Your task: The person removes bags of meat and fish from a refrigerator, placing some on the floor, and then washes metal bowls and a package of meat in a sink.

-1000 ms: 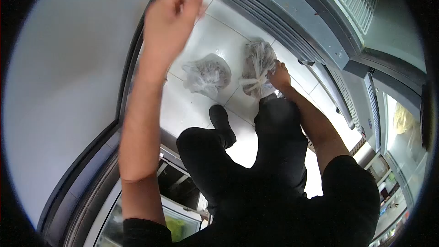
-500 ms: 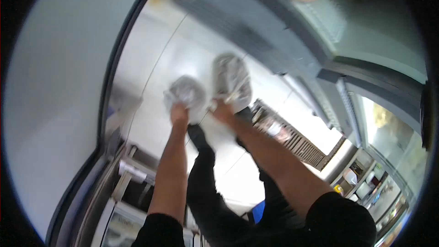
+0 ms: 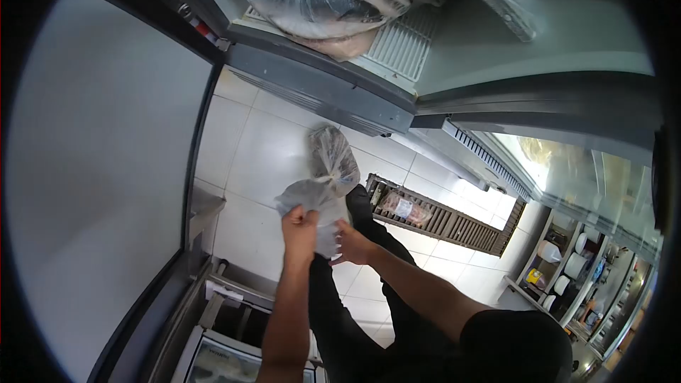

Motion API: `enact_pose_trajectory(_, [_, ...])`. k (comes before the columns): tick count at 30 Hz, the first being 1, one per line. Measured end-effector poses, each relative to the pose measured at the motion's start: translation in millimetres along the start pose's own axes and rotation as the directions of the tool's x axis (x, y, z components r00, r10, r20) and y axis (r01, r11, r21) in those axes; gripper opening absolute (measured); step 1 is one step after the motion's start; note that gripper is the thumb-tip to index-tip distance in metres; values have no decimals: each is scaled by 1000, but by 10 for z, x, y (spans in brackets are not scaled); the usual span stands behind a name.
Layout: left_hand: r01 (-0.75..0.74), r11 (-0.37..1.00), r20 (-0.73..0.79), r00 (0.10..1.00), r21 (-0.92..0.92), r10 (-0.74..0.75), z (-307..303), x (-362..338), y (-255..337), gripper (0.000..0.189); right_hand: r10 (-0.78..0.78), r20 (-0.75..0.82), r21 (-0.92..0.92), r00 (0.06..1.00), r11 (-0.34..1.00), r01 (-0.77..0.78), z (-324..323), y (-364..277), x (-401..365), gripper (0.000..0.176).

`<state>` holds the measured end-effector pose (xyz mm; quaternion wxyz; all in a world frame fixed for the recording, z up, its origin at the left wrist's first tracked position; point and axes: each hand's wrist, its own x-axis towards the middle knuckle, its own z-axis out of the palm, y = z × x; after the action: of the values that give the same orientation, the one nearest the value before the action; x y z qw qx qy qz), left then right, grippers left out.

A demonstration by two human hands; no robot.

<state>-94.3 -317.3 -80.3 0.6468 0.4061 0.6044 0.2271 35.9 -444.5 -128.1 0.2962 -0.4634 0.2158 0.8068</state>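
Low over the floor, my left hand (image 3: 301, 228) is closed on the gathered top of a cloudy plastic bag (image 3: 312, 195); what the bag holds cannot be made out. My right hand (image 3: 355, 244) is beside the same bag, its fingers apart at the right edge. Just beyond lies a tied clear plastic bag (image 3: 333, 156) with dark contents, on the tiles and apart from both hands. The cloudy bag partly overlaps its near end.
An open refrigerator with a wire shelf (image 3: 403, 46) holds a large bag of fish-like pieces (image 3: 326, 0). Its door (image 3: 113, 142) stands at the left. On a floor drain grate (image 3: 461, 223) lies a package of meat (image 3: 406, 208). Shelves of containers (image 3: 567, 269) are at the right.
My right hand has let go of the clear bag and moved to the cloudy bag. The cloudy bag has come nearer my body. The view has tilted up, showing more of the refrigerator.
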Motion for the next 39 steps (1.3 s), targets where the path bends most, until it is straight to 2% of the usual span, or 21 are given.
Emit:
enact_pose_trajectory(1, [3, 991, -4, 1000, -133, -4, 199, -122, 327, 31, -93, 102, 114, 990, 990, 82, 138, -80, -265, 96])
enact_pose_trajectory(3, [-58, 975, 16, 998, -213, 63, 483, -245, 850, 29, -337, 276, 336, 900, 911, 238, 237, -278, -550, 87])
enact_pose_trajectory(4, [-121, 980, 41, 991, -157, 129, 570, -275, 1055, 28, -460, 335, 452, 822, 844, 288, 272, -389, -626, 82])
enact_pose_trajectory(7, [-336, 942, 171, 930, 28, 326, 832, -303, 1772, 26, -705, 144, 520, 694, 651, 553, 389, -840, -688, 66])
enact_pose_trajectory(8, [-412, 907, 224, 895, 86, 385, 926, -283, 2002, 26, -739, 101, 534, 667, 605, 590, 484, -1002, -776, 60])
enact_pose_trajectory(10, [-667, 721, 315, 736, 185, 600, 1123, -202, 2331, 24, -793, 34, 545, 609, 526, 653, 660, -1321, -879, 59])
enact_pose_trajectory(13, [-751, 598, 422, 656, 281, 625, 1408, 6, 2752, 20, -840, -31, 543, 541, 440, 715, 899, -1795, -830, 56])
enact_pose_trajectory(16, [-777, 397, 430, 611, 489, 665, 1611, 350, 2918, 14, -866, -66, 525, 497, 393, 755, 981, -2198, -666, 53])
enact_pose_trajectory(19, [-810, 289, 471, 544, 510, 694, 1737, 653, 2711, 17, -879, -65, 489, 472, 384, 783, 877, -2505, -586, 51])
enact_pose_trajectory(22, [-808, 321, 518, 571, 494, 637, 1812, 706, 2644, 32, -882, -23, 430, 470, 416, 801, 767, -2693, -724, 49])
enact_pose_trajectory(25, [-872, 204, 482, 425, 445, 767, 1642, 673, 2644, 42, -897, -15, 384, 442, 403, 831, 781, -2771, -949, 47])
enact_pose_trajectory(28, [-790, 256, 332, 495, 558, 803, 1505, 596, 2423, 48, -870, -212, 364, 445, 352, 862, 1049, -2937, -1252, 45])
enact_pose_trajectory(29, [-787, 428, 291, 578, 444, 762, 1560, 637, 2302, 50, -879, -244, 339, 410, 319, 885, 997, -2988, -1134, 46])
enact_pose_trajectory(31, [-794, 454, 372, 597, 404, 711, 1706, 814, 2221, 50, -889, -307, 283, 339, 255, 925, 756, -3135, -821, 46])
enact_pose_trajectory(32, [-797, 468, 412, 600, 382, 686, 1787, 951, 2232, 51, -879, -310, 294, 363, 274, 916, 771, -3163, -864, 46])
enact_pose_trajectory(34, [-777, 404, 502, 623, 482, 600, 1923, 1171, 2272, 52, -848, -331, 307, 414, 318, 897, 823, -3144, -1031, 46])
enact_pose_trajectory(35, [-763, 374, 523, 639, 528, 564, 1979, 1238, 2361, 52, -878, -193, 328, 439, 364, 872, 733, -3079, -994, 47])
enact_pose_trajectory(36, [-745, 343, 538, 657, 572, 528, 2003, 1288, 2404, 52, -895, -196, 279, 402, 342, 897, 775, -2974, -1008, 48])
enact_pose_trajectory(38, [-766, 390, 529, 637, 510, 561, 1951, 1281, 2377, 50, -922, -191, 183, 336, 303, 935, 846, -2642, -1058, 49])
enact_pose_trajectory(39, [-776, 411, 529, 628, 478, 570, 1872, 1264, 2312, 49, -929, -208, -65, 306, 326, 943, 818, -2413, -1042, 47])
